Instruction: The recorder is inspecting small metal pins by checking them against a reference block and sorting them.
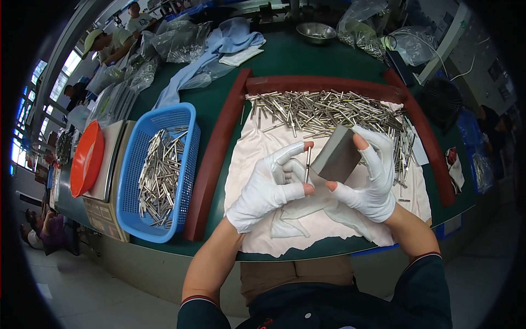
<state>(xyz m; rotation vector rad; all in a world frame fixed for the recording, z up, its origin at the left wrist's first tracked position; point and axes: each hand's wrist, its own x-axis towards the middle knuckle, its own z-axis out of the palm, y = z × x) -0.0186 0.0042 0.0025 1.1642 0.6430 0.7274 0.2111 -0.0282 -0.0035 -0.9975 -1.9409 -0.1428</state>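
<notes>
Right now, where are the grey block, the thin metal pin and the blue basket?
grey block (335, 159), head view, on its front face.
thin metal pin (307, 164), head view, on its middle.
blue basket (186, 164), head view, on its right wall.

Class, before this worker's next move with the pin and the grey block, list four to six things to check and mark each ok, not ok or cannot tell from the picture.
1. Thin metal pin pinched upright between left hand fingertips: ok.
2. Grey block gripped firmly by right hand, finger on top, thumb below: ok.
3. Pin actually touching the block: cannot tell; they sit very close.
4. Gloves on both hands, fingertips bare: ok.
5. Supply of pins in the pile on the white cloth: ok, plenty.
6. Blue basket within the left hand's side, room left for pins: ok.
</notes>
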